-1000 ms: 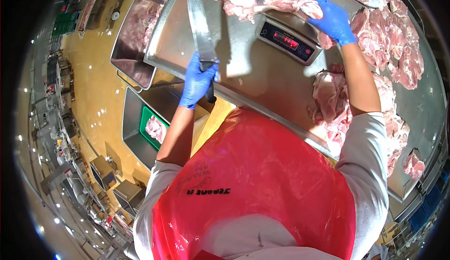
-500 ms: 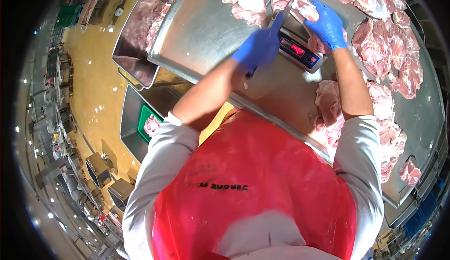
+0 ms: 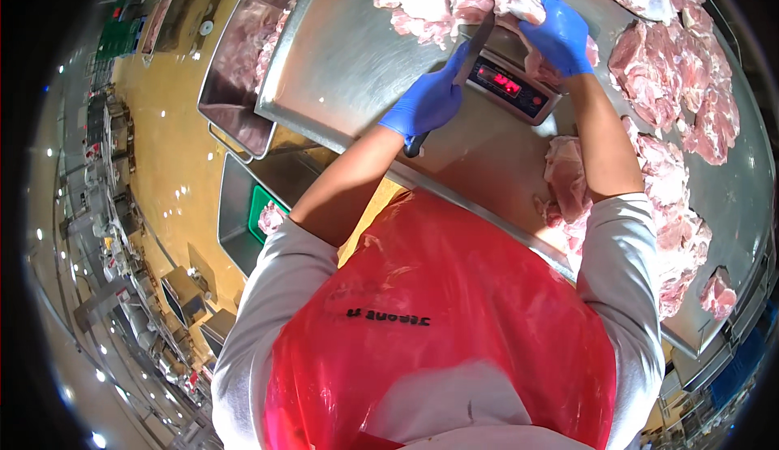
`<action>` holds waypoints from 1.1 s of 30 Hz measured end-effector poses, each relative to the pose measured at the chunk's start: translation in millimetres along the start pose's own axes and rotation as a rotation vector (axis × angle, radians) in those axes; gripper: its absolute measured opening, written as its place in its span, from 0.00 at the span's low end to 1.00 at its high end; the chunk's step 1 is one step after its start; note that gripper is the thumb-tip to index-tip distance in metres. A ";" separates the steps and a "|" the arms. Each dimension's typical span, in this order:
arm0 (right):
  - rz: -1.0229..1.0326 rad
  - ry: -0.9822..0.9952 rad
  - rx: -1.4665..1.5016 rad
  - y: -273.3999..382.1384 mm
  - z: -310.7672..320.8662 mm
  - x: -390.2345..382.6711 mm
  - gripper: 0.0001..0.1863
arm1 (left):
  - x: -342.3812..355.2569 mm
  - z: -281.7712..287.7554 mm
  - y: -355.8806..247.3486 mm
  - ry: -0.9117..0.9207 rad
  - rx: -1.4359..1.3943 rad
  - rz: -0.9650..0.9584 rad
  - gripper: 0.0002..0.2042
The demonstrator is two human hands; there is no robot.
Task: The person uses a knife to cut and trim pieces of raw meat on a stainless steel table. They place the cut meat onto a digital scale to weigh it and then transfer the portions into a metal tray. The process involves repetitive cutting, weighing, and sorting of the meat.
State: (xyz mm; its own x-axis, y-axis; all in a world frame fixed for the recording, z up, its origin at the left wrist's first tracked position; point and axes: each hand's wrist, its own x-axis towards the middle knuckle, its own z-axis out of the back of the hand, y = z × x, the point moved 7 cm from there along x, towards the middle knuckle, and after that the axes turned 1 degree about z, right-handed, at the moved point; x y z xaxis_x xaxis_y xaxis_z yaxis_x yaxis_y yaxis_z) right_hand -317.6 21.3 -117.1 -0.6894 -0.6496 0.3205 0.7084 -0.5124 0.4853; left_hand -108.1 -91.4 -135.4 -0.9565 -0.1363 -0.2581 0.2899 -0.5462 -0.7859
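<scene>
My left hand (image 3: 418, 105), in a blue glove, is closed on a long knife (image 3: 475, 44), its blade angled up against pieces of raw meat. A pale piece of meat (image 3: 511, 5) is gripped in my gloved right hand (image 3: 560, 32), above a digital scale (image 3: 531, 105) with a red display. A larger pale cluster of meat (image 3: 410, 4) lies just to the left, touching a pink piece (image 3: 471, 8) beside the blade tip.
Raw meat lies heaped on the steel table (image 3: 324, 68) at the right (image 3: 698, 101) and near my right arm (image 3: 673, 239). At the left are a steel bin with meat (image 3: 227, 77) and a lower bin (image 3: 239, 231) holding a green tray (image 3: 260, 206).
The knife, raised upright at the left a second ago, has swung right and down onto the meat. My left forearm has moved right with it. My right hand keeps its grip near the scale.
</scene>
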 end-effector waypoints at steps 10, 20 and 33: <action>0.102 -0.088 0.022 19.7 -2.7 -3.9 0.27 | 28.7 8.4 11.2 -0.011 -0.201 0.079 0.34; -0.024 -0.380 0.490 -22.0 95.2 -3.4 0.37 | -131.4 79.5 81.2 -0.484 -0.608 0.238 0.23; -0.169 -0.151 0.199 -17.5 118.8 -49.3 0.41 | -141.4 108.5 188.4 -0.612 -0.697 0.229 0.12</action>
State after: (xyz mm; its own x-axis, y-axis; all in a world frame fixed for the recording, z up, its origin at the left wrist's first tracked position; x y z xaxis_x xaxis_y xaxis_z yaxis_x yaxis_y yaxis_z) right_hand -313.9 129.1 -44.8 -0.8203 -0.4657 0.3320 0.5485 -0.4761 0.6874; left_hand 78.1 -264.6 -186.0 -0.6686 -0.6952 -0.2638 0.2386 0.1354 -0.9616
